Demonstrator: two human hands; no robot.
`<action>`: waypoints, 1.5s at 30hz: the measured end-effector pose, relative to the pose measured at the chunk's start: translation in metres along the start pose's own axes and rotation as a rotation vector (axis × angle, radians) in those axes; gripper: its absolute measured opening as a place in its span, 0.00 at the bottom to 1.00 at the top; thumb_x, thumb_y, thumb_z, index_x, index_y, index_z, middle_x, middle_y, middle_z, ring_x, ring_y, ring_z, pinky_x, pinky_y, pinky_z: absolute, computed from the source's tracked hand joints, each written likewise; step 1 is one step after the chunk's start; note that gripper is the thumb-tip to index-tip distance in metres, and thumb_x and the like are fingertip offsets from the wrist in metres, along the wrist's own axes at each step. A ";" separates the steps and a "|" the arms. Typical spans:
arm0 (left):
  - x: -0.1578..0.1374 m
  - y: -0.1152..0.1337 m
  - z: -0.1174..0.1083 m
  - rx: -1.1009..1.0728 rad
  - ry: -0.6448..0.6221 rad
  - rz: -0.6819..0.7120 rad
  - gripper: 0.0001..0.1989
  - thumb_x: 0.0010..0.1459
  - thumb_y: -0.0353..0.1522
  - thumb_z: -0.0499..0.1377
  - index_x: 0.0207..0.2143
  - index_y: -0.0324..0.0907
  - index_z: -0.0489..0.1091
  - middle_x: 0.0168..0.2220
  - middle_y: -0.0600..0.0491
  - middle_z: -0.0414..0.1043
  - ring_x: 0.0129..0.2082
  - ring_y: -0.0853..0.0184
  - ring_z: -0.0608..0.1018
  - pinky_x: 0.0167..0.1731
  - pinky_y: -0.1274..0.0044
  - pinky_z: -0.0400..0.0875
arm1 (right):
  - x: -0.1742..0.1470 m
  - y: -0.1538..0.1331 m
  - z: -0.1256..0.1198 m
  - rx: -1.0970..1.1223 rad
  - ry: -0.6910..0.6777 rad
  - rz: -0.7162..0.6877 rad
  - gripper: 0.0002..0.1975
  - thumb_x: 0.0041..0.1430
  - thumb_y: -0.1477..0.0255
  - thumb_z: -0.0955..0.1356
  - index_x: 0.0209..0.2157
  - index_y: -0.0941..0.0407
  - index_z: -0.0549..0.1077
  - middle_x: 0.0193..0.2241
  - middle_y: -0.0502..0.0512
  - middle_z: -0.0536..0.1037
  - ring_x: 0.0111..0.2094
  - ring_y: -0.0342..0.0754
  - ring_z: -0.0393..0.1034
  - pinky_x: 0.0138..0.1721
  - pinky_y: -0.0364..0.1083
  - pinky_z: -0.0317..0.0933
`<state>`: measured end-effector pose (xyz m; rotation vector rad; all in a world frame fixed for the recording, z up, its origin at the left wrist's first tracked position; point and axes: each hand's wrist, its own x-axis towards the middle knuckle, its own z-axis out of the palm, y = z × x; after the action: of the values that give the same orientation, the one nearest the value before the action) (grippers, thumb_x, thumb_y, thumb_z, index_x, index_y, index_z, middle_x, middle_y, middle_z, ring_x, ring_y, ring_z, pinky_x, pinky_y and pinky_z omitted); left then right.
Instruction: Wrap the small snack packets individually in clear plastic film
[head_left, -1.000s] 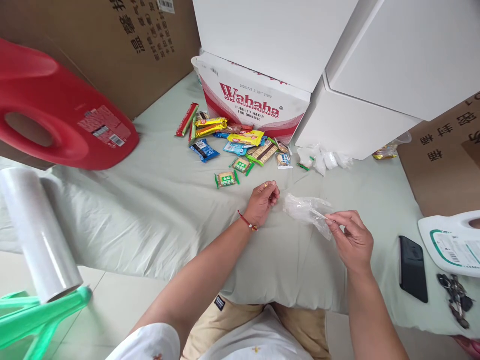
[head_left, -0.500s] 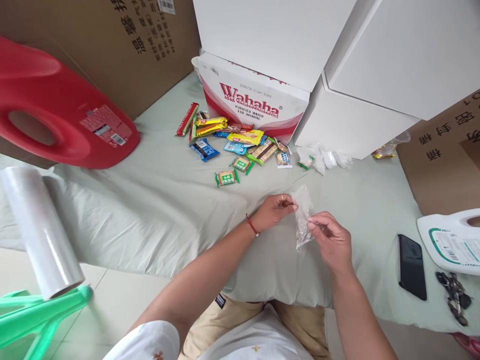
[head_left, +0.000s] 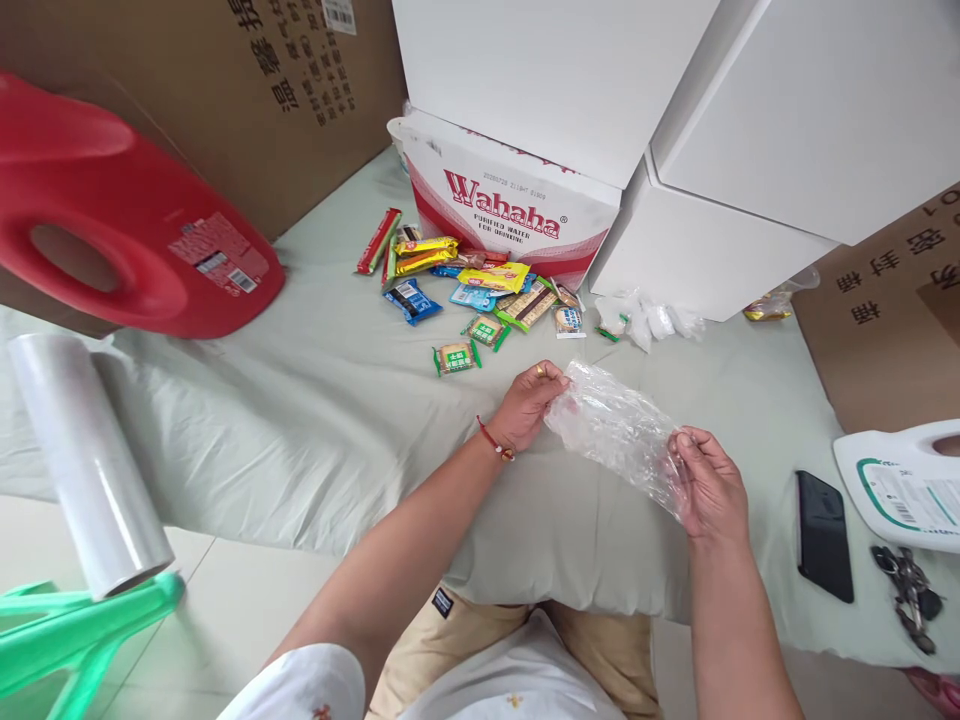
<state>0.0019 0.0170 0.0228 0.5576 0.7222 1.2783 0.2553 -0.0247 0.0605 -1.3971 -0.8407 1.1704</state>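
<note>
A clear, crinkled plastic bag [head_left: 615,425] is stretched flat between my two hands, above the near part of the cloth-covered surface. My left hand [head_left: 531,400] pinches its left end between thumb and fingers. Its right end is gripped by my right hand [head_left: 709,480], thumb on top. Beyond the bag lies a pile of wrapped snacks: two green-edged biscuit packets [head_left: 456,357] nearest, a blue packet [head_left: 411,301], a yellow packet [head_left: 493,277] and red bars [head_left: 377,241]. Several crumpled clear bags [head_left: 656,318] sit right of the pile, one around a green-edged packet.
A white and red Wahaha carton [head_left: 510,205] stands behind the snacks, against white boxes [head_left: 742,230]. To the left are a red jug [head_left: 142,220] and a plastic film roll [head_left: 90,465] by a green stool [head_left: 97,640]. A phone [head_left: 823,535], keys [head_left: 909,595] and a white bottle [head_left: 900,490] lie right.
My hands have moved apart, the right one to the right and the left one slightly left. The plastic bag, bunched and narrow before, is now spread out wide between them.
</note>
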 end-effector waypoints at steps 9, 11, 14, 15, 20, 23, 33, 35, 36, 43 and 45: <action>0.012 0.013 -0.018 0.450 0.375 0.347 0.16 0.43 0.32 0.72 0.31 0.42 0.69 0.32 0.56 0.67 0.30 0.72 0.68 0.32 0.79 0.62 | -0.002 0.011 -0.014 -0.112 0.148 -0.138 0.19 0.49 0.56 0.79 0.34 0.55 0.77 0.20 0.44 0.66 0.20 0.39 0.55 0.20 0.41 0.51; 0.003 0.021 -0.010 0.585 0.508 0.473 0.12 0.45 0.29 0.70 0.32 0.42 0.71 0.35 0.55 0.67 0.32 0.70 0.67 0.32 0.78 0.62 | -0.016 0.014 -0.008 -0.248 0.224 -0.256 0.17 0.55 0.56 0.77 0.36 0.55 0.78 0.21 0.45 0.69 0.21 0.41 0.58 0.21 0.42 0.55; -0.020 0.024 0.014 0.689 0.372 0.441 0.06 0.55 0.33 0.66 0.31 0.43 0.71 0.29 0.56 0.65 0.27 0.70 0.65 0.29 0.77 0.60 | -0.039 0.020 0.005 -0.540 0.222 -0.530 0.11 0.63 0.61 0.73 0.40 0.54 0.80 0.28 0.51 0.77 0.26 0.45 0.66 0.28 0.45 0.63; -0.028 0.021 0.024 0.700 0.242 0.353 0.08 0.58 0.36 0.65 0.30 0.43 0.70 0.26 0.57 0.65 0.25 0.70 0.64 0.28 0.77 0.58 | -0.046 0.022 0.009 -0.615 0.187 -0.624 0.09 0.64 0.63 0.72 0.40 0.53 0.80 0.30 0.52 0.78 0.27 0.46 0.68 0.30 0.46 0.64; -0.050 -0.013 0.054 0.844 0.104 0.076 0.19 0.58 0.48 0.64 0.30 0.43 0.68 0.28 0.55 0.69 0.28 0.67 0.68 0.30 0.75 0.59 | -0.066 0.035 0.028 -0.781 -0.087 -0.871 0.10 0.67 0.73 0.68 0.44 0.48 0.81 0.31 0.53 0.78 0.30 0.47 0.73 0.32 0.46 0.67; -0.046 -0.034 0.048 0.914 0.212 0.030 0.17 0.59 0.46 0.63 0.29 0.44 0.65 0.27 0.56 0.67 0.27 0.67 0.68 0.30 0.74 0.58 | -0.072 0.039 0.032 -0.771 -0.294 -0.843 0.09 0.67 0.72 0.69 0.43 0.49 0.81 0.30 0.54 0.76 0.30 0.48 0.72 0.32 0.47 0.67; -0.050 -0.055 0.043 1.082 0.248 0.219 0.15 0.67 0.42 0.52 0.31 0.43 0.66 0.22 0.58 0.63 0.23 0.69 0.63 0.28 0.75 0.53 | -0.021 0.016 0.043 -0.512 -0.230 -0.129 0.25 0.63 0.50 0.69 0.51 0.54 0.78 0.38 0.57 0.78 0.38 0.51 0.72 0.39 0.48 0.67; -0.050 -0.052 0.040 1.037 0.259 0.234 0.16 0.67 0.43 0.52 0.29 0.43 0.65 0.21 0.59 0.60 0.22 0.70 0.62 0.28 0.75 0.54 | -0.012 0.015 0.051 -0.463 -0.352 -0.057 0.22 0.59 0.50 0.71 0.39 0.55 0.81 0.26 0.51 0.73 0.29 0.46 0.65 0.32 0.45 0.62; -0.049 -0.049 0.037 1.003 0.266 0.241 0.18 0.67 0.44 0.51 0.28 0.43 0.64 0.20 0.59 0.59 0.22 0.70 0.62 0.27 0.76 0.54 | -0.008 0.015 0.053 -0.420 -0.350 -0.039 0.22 0.57 0.50 0.72 0.34 0.56 0.80 0.24 0.49 0.71 0.26 0.44 0.62 0.29 0.44 0.58; -0.060 -0.010 -0.003 0.802 0.438 0.157 0.22 0.67 0.50 0.49 0.31 0.43 0.68 0.19 0.60 0.61 0.20 0.70 0.64 0.24 0.77 0.59 | -0.003 0.020 0.033 -0.123 -0.054 0.102 0.23 0.43 0.51 0.79 0.30 0.56 0.79 0.23 0.48 0.69 0.24 0.42 0.58 0.22 0.41 0.53; -0.069 0.001 -0.014 0.792 0.501 0.143 0.22 0.67 0.50 0.50 0.31 0.43 0.68 0.19 0.59 0.63 0.20 0.70 0.65 0.23 0.77 0.59 | -0.006 0.024 0.018 -0.139 -0.019 0.119 0.24 0.42 0.50 0.79 0.29 0.56 0.79 0.23 0.49 0.69 0.24 0.42 0.58 0.21 0.41 0.52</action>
<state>-0.0183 -0.0507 0.0260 0.9457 1.6627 1.2490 0.2335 -0.0291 0.0389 -1.5693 -0.8758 1.2363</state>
